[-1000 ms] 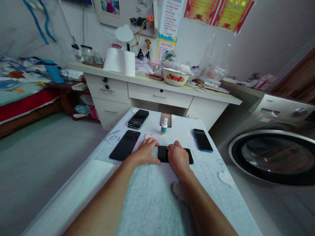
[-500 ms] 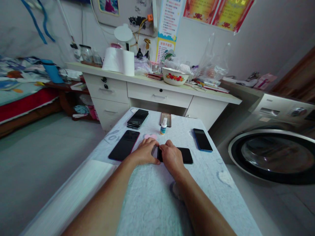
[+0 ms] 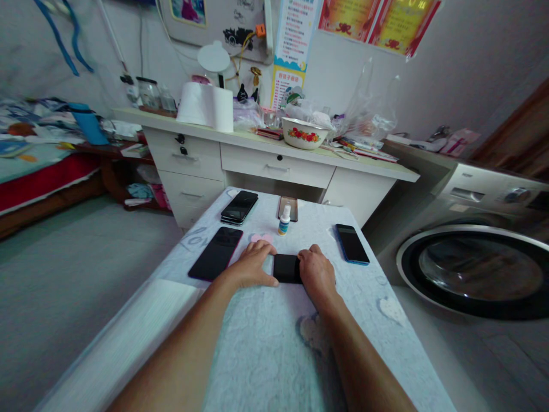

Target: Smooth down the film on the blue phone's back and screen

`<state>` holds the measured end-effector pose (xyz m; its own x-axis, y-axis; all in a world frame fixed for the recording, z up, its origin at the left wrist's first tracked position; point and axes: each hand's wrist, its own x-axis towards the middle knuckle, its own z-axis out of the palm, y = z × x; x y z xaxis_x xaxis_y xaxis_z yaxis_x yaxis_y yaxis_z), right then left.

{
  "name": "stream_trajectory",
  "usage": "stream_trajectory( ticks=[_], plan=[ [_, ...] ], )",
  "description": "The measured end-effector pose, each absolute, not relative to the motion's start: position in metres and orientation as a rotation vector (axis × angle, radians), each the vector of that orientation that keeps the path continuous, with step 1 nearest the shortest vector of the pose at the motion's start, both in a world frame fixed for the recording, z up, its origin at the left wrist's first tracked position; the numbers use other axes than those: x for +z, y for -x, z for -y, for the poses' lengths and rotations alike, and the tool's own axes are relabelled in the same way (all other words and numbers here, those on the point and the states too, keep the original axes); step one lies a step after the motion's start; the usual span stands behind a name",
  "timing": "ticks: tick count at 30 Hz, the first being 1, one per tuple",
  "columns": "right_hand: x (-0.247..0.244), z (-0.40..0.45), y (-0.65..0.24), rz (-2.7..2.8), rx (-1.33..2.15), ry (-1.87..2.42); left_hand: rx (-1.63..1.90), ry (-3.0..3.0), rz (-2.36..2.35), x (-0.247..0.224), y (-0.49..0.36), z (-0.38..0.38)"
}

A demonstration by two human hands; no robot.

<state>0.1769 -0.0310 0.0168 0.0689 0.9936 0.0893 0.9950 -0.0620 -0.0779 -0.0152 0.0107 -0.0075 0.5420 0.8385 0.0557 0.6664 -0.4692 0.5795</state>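
A black smartphone (image 3: 286, 269) lies flat and crosswise on the cloth-covered table. My left hand (image 3: 253, 266) brackets its left end, thumb at the near corner and fingers at the far one, holding it there. Over the right part of the screen, my right hand (image 3: 317, 273) presses down with curled fingers; whatever they may pinch is hidden. Behind the phone stands a small white spray bottle (image 3: 283, 222) with a blue and yellow label. Left of my left hand lies a larger dark phone (image 3: 217, 253) with a reddish edge.
Stacked phones (image 3: 240, 206) lie at the table's far left, and a blue-edged phone (image 3: 352, 244) at the right. A brownish phone case (image 3: 294, 206) is behind the bottle. A white desk (image 3: 274, 166) stands beyond, with a washing machine (image 3: 480, 229) to the right.
My right hand has slid rightward along the phone's screen, uncovering its left part. My left hand has stayed at the left end.
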Motion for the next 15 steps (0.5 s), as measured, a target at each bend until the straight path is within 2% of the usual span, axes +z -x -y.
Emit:
stream_trajectory(
  ticks=[15],
  plan=[
    [0.0165,0.0348,-0.1771,2.104,-0.041,2.168,0.455,-2.282,-1.230,-0.0081,0.0147,-0.0109]
  ],
)
